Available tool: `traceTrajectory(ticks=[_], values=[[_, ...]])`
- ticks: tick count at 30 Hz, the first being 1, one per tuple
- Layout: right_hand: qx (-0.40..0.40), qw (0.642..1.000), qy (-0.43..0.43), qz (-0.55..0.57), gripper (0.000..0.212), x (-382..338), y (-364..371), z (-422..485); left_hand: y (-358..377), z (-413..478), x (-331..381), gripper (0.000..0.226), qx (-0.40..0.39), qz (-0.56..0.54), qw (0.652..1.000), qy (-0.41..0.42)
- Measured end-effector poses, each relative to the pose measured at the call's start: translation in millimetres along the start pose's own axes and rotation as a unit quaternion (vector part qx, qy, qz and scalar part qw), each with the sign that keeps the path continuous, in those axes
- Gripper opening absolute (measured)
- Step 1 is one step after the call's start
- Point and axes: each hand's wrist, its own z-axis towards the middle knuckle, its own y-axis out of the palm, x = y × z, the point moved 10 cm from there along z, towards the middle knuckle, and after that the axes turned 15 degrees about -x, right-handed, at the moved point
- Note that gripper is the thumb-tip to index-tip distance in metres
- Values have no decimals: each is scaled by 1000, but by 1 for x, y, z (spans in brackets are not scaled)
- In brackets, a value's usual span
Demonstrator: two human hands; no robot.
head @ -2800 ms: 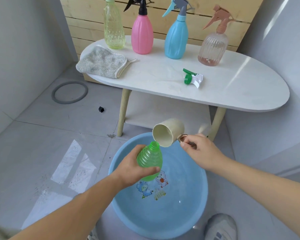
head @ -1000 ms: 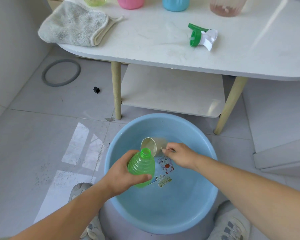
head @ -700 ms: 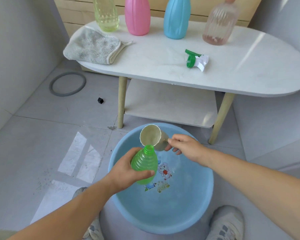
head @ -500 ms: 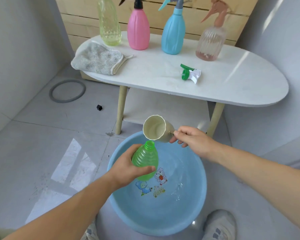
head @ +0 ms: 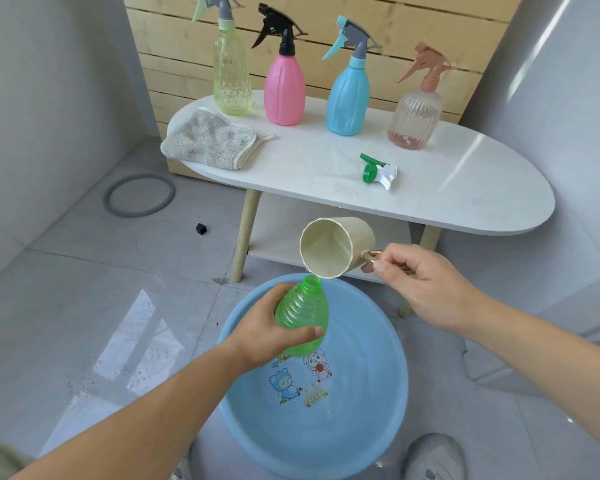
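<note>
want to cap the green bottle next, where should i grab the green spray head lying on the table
Probably from above: the spray head lies on its side on the table with space around it. Pinch its white body beside the round green collar, leaving the collar free for the bottle.

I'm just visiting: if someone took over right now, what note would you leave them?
Left grip holds the green bottle, uncapped, tilted over the blue basin.
Right grip pinches the handle of the beige cup, which is tipped, lip just above the bottle's mouth. No stream visible.
Done: the green spray head is off, lying on the white table.
Left: probably finish pouring, then screw the head back on.
</note>
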Motion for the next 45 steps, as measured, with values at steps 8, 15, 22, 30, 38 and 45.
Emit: traceTrajectory(ticks=[8,15,22,30,38,45], values=[[8,999,5,-38,28,-1,-1,0,-4,2,-2,81,11,-1,1000,-3],[16,998,-5,-62,25,-5,-2,0,-4,3,-3,83,12,1,1000,-6],[23,995,-30,-95,26,-6,-4,2,-4,4,-4,80,13,-8,1000,-7],[33,987,-69,-139,24,-14,-6,1,-4,4,-7,77,15,-5,1000,-12],[54,972,-122,-194,31,-26,-6,0,-4,5,-10,75,15,-6,1000,-15],[69,948,-174,-258,30,-34,-3,-2,-4,5,-12,77,14,-1,1000,-15]])
